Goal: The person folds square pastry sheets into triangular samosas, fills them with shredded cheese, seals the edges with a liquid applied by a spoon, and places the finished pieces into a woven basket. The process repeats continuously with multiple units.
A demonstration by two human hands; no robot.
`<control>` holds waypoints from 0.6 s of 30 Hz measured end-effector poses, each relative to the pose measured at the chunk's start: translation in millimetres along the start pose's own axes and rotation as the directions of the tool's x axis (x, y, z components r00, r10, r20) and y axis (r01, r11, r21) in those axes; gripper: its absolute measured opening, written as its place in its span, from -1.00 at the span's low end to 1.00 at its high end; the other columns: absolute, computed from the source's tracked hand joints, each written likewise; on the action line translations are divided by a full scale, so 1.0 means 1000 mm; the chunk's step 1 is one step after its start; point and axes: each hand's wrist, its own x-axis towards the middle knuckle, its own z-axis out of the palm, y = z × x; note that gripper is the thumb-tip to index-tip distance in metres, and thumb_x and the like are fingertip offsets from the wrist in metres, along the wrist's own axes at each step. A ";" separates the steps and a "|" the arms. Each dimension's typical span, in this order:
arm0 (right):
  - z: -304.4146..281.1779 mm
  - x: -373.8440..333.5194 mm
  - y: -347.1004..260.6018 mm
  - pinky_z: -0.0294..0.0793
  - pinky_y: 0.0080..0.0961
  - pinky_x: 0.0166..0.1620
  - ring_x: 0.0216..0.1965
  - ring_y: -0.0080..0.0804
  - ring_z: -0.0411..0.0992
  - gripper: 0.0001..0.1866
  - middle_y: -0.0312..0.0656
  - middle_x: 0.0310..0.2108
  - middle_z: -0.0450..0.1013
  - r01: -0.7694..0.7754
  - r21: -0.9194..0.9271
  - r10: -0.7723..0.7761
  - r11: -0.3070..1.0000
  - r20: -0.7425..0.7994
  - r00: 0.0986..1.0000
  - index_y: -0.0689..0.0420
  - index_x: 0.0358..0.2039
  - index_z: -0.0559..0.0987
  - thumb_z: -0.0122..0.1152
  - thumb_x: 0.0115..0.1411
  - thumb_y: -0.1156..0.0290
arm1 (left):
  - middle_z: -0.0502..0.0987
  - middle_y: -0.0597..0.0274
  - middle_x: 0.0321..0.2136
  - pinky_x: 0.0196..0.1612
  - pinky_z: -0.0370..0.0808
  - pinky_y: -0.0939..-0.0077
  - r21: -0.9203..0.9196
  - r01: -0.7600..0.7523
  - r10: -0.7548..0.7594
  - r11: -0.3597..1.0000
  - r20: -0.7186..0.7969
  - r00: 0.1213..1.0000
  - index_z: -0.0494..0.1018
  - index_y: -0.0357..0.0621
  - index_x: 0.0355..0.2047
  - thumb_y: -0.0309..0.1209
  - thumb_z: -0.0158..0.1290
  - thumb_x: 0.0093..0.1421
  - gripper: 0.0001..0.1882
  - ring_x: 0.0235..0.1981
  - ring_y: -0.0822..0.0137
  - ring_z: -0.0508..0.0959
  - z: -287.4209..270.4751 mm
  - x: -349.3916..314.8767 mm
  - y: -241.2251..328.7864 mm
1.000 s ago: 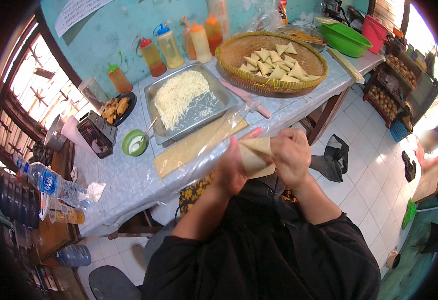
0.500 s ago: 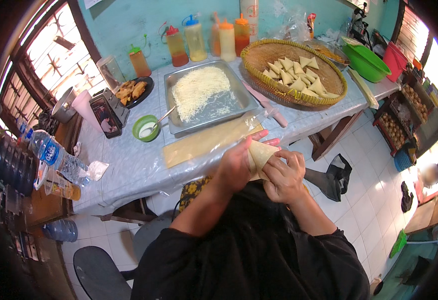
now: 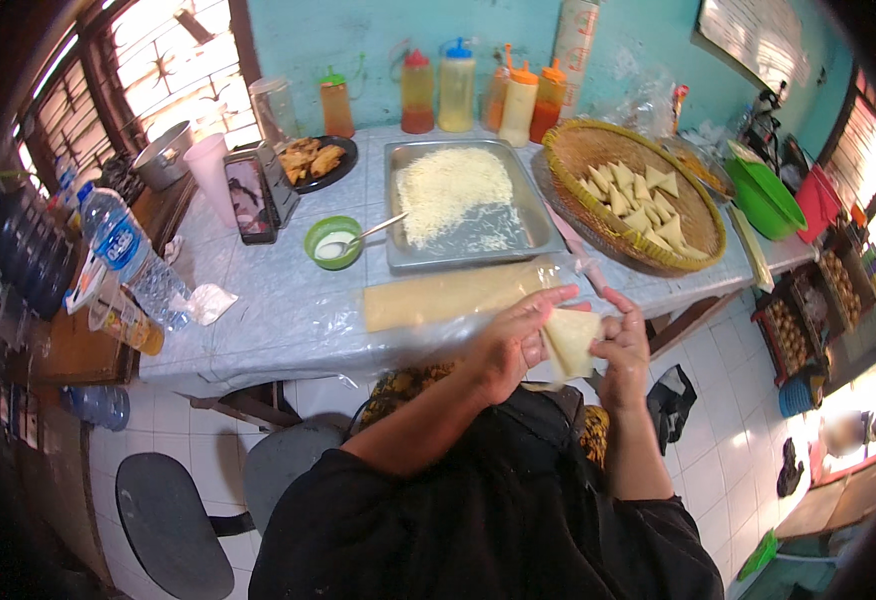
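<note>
A pale, partly folded pastry wrapper (image 3: 572, 338) is held up between my hands, over the near edge of the table. My left hand (image 3: 511, 345) grips its left side, thumb along the edge. On the other side my right hand (image 3: 625, 350) pinches the right edge, its index finger raised. Just beyond lies a long stack of pastry sheets (image 3: 448, 299) in clear plastic. Behind that, a metal tray (image 3: 478, 252) contains a heap of pale shreds (image 3: 453, 185). Folded pastry triangles (image 3: 643, 200) fill part of a round woven basket (image 3: 703, 240) at the right.
A green bowl (image 3: 324, 258) of white paste holds a spoon (image 3: 383, 228). Left of it stand a propped phone (image 3: 248, 200) and a water bottle (image 3: 128, 245). A pink-handled tool (image 3: 583, 255) lies between tray and basket. Sauce bottles (image 3: 456, 90) line the wall.
My right hand has moved from the front of the wrapper to its right edge. The wrapper, cone-like before, now shows a flatter folded face. The whole view has shifted.
</note>
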 end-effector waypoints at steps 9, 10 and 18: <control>0.024 0.052 -0.084 0.27 -0.36 -0.36 -0.48 -0.19 0.35 -0.45 -0.14 -0.54 0.39 0.598 -0.692 0.108 0.405 0.686 0.720 0.11 -0.04 0.45 0.10 -0.18 0.52 | 0.35 0.11 0.02 0.01 0.42 0.34 0.118 0.367 -0.384 0.923 0.215 0.898 0.05 -0.16 0.21 -0.43 0.04 0.15 -0.36 -0.02 0.26 0.45 -0.020 -0.009 0.031; 0.034 0.058 -0.084 0.27 -0.28 -0.34 -0.45 -0.08 0.33 -0.50 -0.07 -0.54 0.38 0.663 -0.659 0.100 0.354 0.732 0.674 0.10 -0.08 0.47 0.10 -0.16 0.51 | 0.37 0.12 0.00 -0.01 0.44 0.37 0.152 0.365 -0.391 0.918 0.201 0.898 0.06 -0.13 0.20 -0.45 0.04 0.15 -0.37 -0.05 0.28 0.47 -0.017 -0.009 0.034; 0.089 0.141 -0.074 0.29 -0.56 -0.16 -0.32 -0.47 0.33 -0.54 -0.30 -0.37 0.37 0.292 -0.617 0.286 0.731 0.665 0.690 0.15 -0.10 0.48 0.12 -0.13 0.49 | 0.41 0.20 -0.36 -0.36 0.51 0.45 0.147 0.163 -0.169 0.975 0.029 0.985 0.24 -0.16 -0.08 -0.60 0.02 0.09 -0.63 -0.39 0.38 0.47 -0.023 0.011 0.093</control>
